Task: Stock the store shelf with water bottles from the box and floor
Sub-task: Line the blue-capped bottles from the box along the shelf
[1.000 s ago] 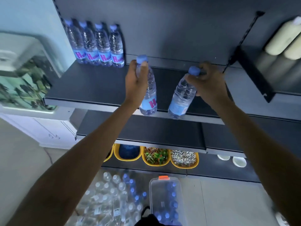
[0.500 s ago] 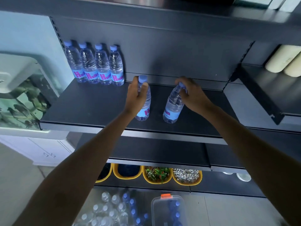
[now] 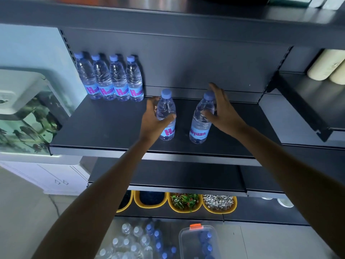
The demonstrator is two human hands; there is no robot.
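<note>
**Water bottles point(image 3: 200, 126) set upright on the dark shelf point(image 3: 112, 128)**

Left of your left hand point(image 3: 151, 120), four labelled bottles point(image 3: 110, 79) line the back, so these two likely extend that row. That hand wraps one bottle point(image 3: 166, 109) to steady it. Your right hand point(image 3: 224, 113) is spread, thumb touching the other bottle point(image 3: 199, 131), seemingly letting go.

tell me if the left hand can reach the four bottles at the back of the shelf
Probably yes. The left hand is over the shelf, just right of the four bottles, with nothing standing between. It grips a bottle though, so it would need to let go first.
</note>
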